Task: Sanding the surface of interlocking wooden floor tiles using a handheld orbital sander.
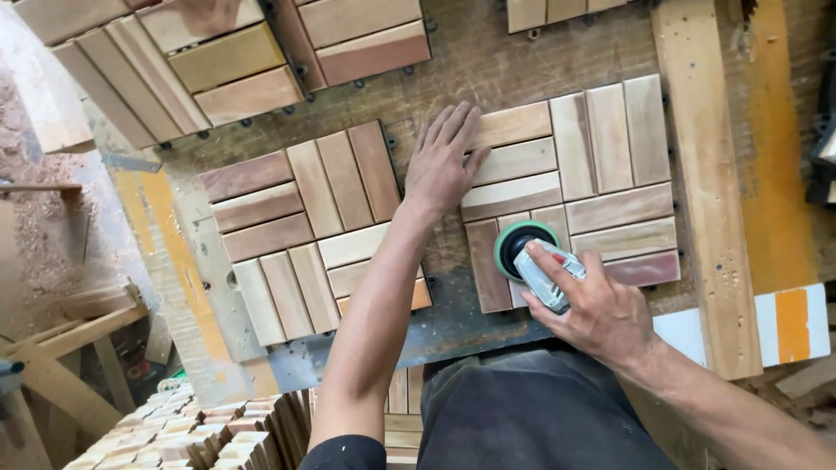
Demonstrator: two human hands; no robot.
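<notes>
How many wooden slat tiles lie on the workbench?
5: one under the sander, held by the left hand; one left of it; two at the top left; one cut off at the top edge. More may lie outside the frame.

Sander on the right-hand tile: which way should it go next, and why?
Probably slide the sander up and right across the tile. The right hand holds it at the tile's lower left slats, so most slats lie beyond it. The left hand lies flat on the tile's left edge, bracing it, so keep the pad away from those fingers.
</notes>
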